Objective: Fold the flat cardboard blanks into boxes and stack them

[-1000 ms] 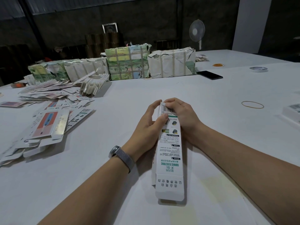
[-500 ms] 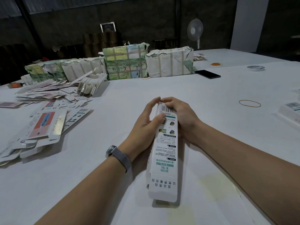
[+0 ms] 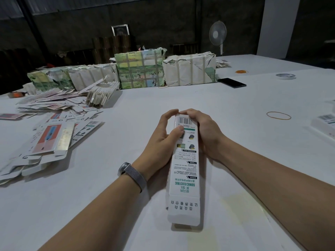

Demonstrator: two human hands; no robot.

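A: Head view, any readable text, left to right?
B: Flat blanks (image 3: 52,140) on the table (image 3: 235,98) at left, print too small. Box (image 3: 184,171) reads "SONIC ELECTRIC X-SL", barcode at far end.
A: Grip?
B: Left hand (image 3: 159,140) and right hand (image 3: 204,133) curl around the box's far end, left thumb on top. Far flap hidden behind fingers. Near end rests on table.

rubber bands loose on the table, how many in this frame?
3. One rubber band lies right of the hands; an orange one sits far back near the tape roll; a third lies at the foot of the wrapped bundles. Others may be hidden.
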